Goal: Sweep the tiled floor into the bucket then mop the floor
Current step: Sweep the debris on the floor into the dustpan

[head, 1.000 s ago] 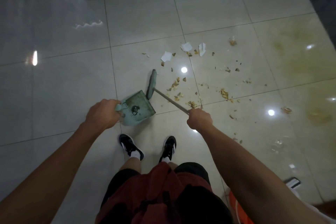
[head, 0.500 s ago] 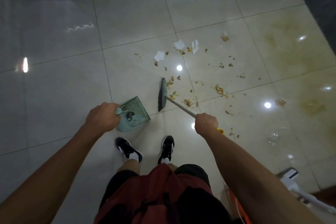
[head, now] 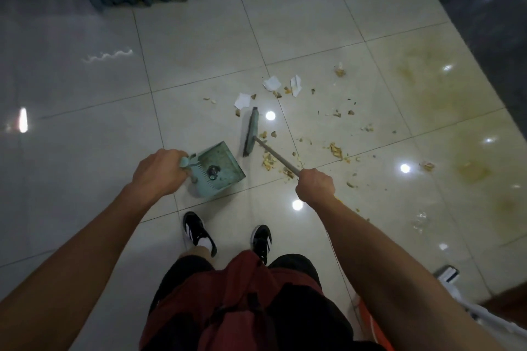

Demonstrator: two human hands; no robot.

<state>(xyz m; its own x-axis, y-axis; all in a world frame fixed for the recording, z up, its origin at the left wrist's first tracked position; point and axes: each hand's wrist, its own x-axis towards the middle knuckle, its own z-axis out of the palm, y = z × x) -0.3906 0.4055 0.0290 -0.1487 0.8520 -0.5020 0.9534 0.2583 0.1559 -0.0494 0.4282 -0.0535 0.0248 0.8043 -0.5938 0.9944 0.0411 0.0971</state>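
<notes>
Head view has the right hand [head: 315,185] clenched on the thin grey broom handle [head: 278,157] and the left hand [head: 159,171] grasping the light, stiff pale-green plastic dustpan [head: 221,169] at frame centre, beside featherweight paper scraps [head: 272,83] and crumbs [head: 268,162].

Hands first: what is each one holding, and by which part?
The left hand grips the green dustpan by its handle. The right hand grips the broom by the near end of its thin stick.
</notes>
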